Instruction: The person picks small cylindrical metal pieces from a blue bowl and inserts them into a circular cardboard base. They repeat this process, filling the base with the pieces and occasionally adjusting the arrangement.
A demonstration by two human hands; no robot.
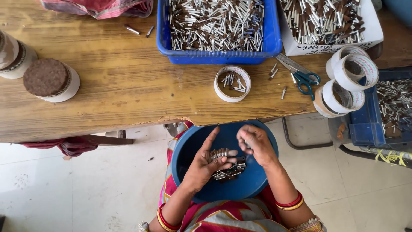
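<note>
1. the room had a pale tiled floor (86,189), and a worn wooden table (120,86) ran across the top of the head view; the person sat just below its edge with a round blue basin (257,180) in the lap.
2. the left hand (206,165) was cupped palm up over the basin, its forefinger pointing up and the other fingers curled around a fanned row of small sticks (221,153) — silvery shafts with brown ends. more of them lay loose in the basin bottom (229,172).
3. the right hand (256,144) hovered just beside the bundle, fingers bunched together at the tips; whether they pinched a stick could not be told.
4. the row looked loosely gripped, so a slack thumb could have let sticks slide back into the basin — or past the rim to the floor. the basin rested only on the lap, so a knee shift might have tipped it.
5. on the table stood a blue crate (216,53) and, to its right, a white box (373,30), both heaped with the same sticks. the box's front bore dark handwriting.
6. a small white ring tub (232,83) held a few sticks; blue-handled scissors (302,75) lay near it, and tape rolls (347,81) with printed bands were stacked at the table's right end.
7. two white round containers (51,80) with brown tops stood at the left.
</note>
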